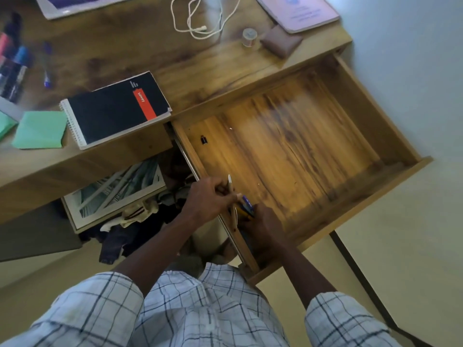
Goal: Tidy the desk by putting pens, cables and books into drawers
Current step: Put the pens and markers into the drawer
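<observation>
At the drawer (300,146), pens (246,202) are being clutched by the left hand (208,196) and right hand (260,226), with cable (200,21), books (117,106) and markers (15,71) being left on the table (200,66).

We are holding both forearms stretched forward, left grip (208,197) pinching a slim pen (230,184), right grip (263,227) curling round a blue pen (246,202).

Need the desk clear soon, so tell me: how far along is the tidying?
Early. Done: the drawer is open, nearly bare apart from a small black item. In hand: the left hand and right hand grip pens over its near corner. Left: the white cable, black notebook, pink book and markers lie on the desk.
</observation>
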